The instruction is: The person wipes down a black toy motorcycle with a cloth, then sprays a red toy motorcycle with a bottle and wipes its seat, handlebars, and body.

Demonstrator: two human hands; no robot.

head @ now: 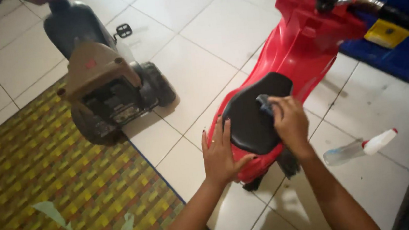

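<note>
A white tiled floor (pixel 196 71) carries a red ride-on toy motorbike (pixel 302 47), with a patterned yellow-green mat (pixel 47 183) to the near left of it and a clear spray bottle (pixel 360 148) lying on the tiles just right of its rear. Farther off, left of the bike, stands a dark toy vehicle (pixel 105 84), and blue plastic bins (pixel 401 48) sit beyond its handlebars. The left hand (pixel 220 153) lies flat, fingers spread, on the bike's rear beside the black seat (pixel 251 116), while the right hand (pixel 289 122) is closed around a dark cloth (pixel 264 104) pressed onto that seat.
</note>
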